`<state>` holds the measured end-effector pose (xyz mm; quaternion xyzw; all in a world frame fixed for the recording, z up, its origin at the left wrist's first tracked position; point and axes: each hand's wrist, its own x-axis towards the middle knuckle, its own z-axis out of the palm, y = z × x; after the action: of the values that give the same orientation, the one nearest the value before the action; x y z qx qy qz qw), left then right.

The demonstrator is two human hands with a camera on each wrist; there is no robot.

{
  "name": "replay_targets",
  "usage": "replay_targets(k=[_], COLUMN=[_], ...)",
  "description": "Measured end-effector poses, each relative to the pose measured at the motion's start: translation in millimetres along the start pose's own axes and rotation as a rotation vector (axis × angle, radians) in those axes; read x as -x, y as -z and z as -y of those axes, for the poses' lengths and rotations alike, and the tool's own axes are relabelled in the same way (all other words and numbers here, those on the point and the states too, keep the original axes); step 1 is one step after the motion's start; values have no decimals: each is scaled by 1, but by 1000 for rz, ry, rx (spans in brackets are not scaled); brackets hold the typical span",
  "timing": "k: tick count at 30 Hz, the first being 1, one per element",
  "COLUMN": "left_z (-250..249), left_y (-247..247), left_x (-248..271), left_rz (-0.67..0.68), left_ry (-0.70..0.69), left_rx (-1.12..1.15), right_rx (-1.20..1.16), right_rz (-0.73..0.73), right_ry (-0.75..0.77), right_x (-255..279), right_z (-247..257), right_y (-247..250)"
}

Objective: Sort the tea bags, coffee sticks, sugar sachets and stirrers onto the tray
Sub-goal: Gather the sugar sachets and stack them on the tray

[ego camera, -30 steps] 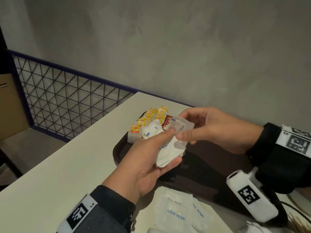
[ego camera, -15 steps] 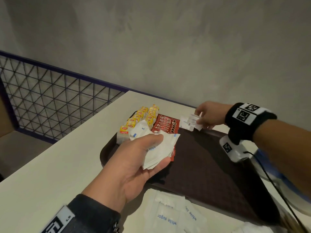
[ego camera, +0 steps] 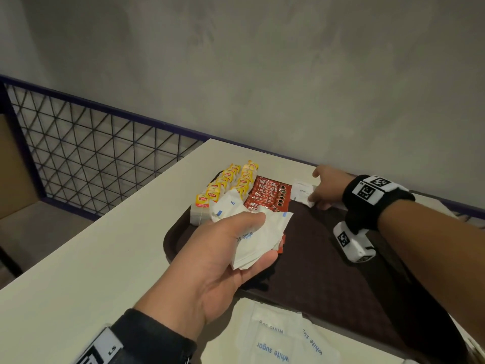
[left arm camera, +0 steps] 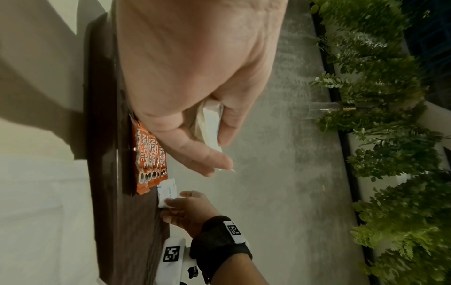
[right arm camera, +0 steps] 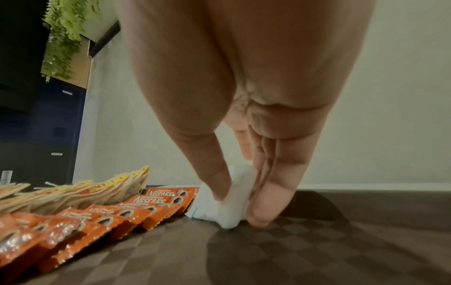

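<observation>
My right hand pinches a white paper sugar sachet down at the far edge of the dark brown plastic tray, just right of the red coffee sticks; my left hand, nearer me, grips the remaining white sachet stack over the pale desk by a grey wall.

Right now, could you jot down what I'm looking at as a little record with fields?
Surface: pale table
Tray: dark brown tray on the table
Tea bags: yellow-tagged rows at the tray's far left
Coffee sticks: red sticks beside the tea bags
Left hand: grips a stack of sugar sachets
Right hand: pinches a single sachet on the tray, beside the coffee sticks
Off tray: loose sachets on the table
</observation>
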<state>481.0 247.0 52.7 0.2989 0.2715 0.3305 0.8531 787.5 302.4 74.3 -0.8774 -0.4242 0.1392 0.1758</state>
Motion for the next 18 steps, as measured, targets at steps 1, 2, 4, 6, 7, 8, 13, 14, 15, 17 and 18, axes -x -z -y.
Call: replay_targets(k=[1, 2, 4, 6, 7, 8, 13, 14, 15, 17, 18], left_z=[0, 0, 0, 0, 0, 0, 1, 1, 1, 0, 0], left_y=[0, 0, 0, 0, 0, 0, -1, -2, -2, -2, -2], left_x=[0, 0, 0, 0, 0, 0, 0, 0, 0, 1, 1], left_rz=[-3, -8, -15, -20, -24, -28, -49, -53, -55, -57, -60], left_ry=[1, 3, 1, -3, -5, -7, -13, -14, -14, -11, -10], left_rx=[-5, -9, -12, -15, -17, -17, -13, -11, -10, -8, -8], right_rx=[-8, -14, -17, -17, -16, -10, 126, 192, 236, 188, 66], right_rz=[-12, -24, -46, -59, -65, -72, -104, -142, -172, -118, -32], right_ry=[-2, -6, -10, -10, -8, -6, 2, 25, 72, 203, 264], right_x=[-1, -1, -2, -4, -5, -6, 7, 12, 17, 35, 48], right_z=[-1, -3, -6, -9, -10, -11, -4, -2, 2, 13, 21], right_y=[0, -1, -1, -3, -4, -4, 5, 9, 14, 24, 28])
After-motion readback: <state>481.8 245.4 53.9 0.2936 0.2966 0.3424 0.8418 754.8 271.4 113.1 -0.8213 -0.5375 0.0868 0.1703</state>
